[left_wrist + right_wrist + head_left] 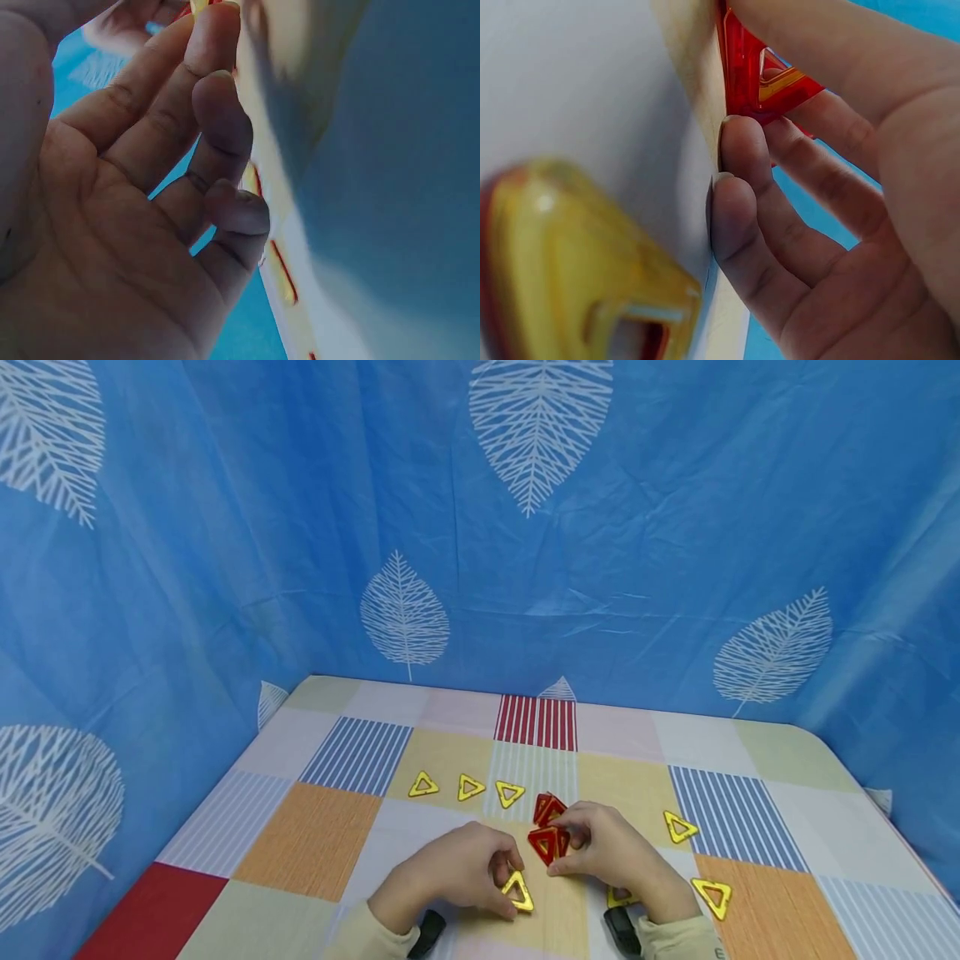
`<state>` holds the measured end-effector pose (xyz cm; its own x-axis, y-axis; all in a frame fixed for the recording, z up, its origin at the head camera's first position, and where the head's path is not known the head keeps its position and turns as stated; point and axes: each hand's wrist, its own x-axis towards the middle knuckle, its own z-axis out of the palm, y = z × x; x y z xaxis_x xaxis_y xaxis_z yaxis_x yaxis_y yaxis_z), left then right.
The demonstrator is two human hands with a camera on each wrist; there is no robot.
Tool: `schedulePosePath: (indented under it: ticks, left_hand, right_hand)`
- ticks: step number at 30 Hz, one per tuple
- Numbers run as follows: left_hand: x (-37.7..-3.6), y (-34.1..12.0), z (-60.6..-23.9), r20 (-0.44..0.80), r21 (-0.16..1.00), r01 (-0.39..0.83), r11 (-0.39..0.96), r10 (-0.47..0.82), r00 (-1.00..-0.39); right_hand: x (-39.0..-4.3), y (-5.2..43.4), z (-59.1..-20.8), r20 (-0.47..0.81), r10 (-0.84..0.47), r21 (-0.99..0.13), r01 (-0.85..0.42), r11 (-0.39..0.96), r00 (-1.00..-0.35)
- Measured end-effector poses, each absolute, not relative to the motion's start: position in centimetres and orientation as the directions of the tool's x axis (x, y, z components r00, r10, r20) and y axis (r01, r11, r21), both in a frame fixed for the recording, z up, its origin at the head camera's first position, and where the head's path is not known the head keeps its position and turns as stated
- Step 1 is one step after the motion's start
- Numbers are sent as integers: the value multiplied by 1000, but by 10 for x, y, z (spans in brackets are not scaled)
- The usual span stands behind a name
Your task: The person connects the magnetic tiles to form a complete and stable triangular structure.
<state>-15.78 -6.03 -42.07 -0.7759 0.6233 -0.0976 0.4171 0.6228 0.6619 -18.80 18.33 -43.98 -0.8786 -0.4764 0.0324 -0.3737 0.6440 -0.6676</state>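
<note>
A small cluster of red triangle tiles (547, 835) stands on the checked tablecloth (315, 835) in front of me. My right hand (607, 852) pinches the nearest red triangle (769, 75) between thumb and fingers. My left hand (457, 868) grips a yellow triangle tile (518, 892) tilted up off the cloth, just left of the red cluster. In the left wrist view only the curled fingers (217, 120) show clearly. A blurred yellow triangle (577, 262) lies close to the right wrist camera.
Three yellow triangles (468, 788) lie in a row behind my hands. More yellow triangles (678, 827) lie at the right, one (712, 896) near my right wrist. A blue leaf-print curtain (480, 527) encloses the table on all sides.
</note>
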Motion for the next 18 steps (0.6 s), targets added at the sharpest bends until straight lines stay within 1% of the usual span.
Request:
schedulePosePath:
  ticks: [4, 8, 14, 18]
  left_hand:
    - [-155, -54, -425, -106, 611, 457, 647, 638, -762]
    - [-155, -53, -427, -116, 618, 452, 644, 643, -757]
    - [-159, -63, -430, -163, 747, 347, 567, 662, -731]
    - [-163, -69, -432, -172, 826, 277, 491, 687, -706]
  right_hand:
    - [-188, 184, -441, 32, -468, -668, -367, 647, -883]
    - [-187, 184, -440, 28, -448, -671, -350, 654, -893]
    - [-186, 183, -437, -8, -452, -686, -324, 651, -892]
    - [-187, 183, -438, 16, -464, -684, -348, 641, -886]
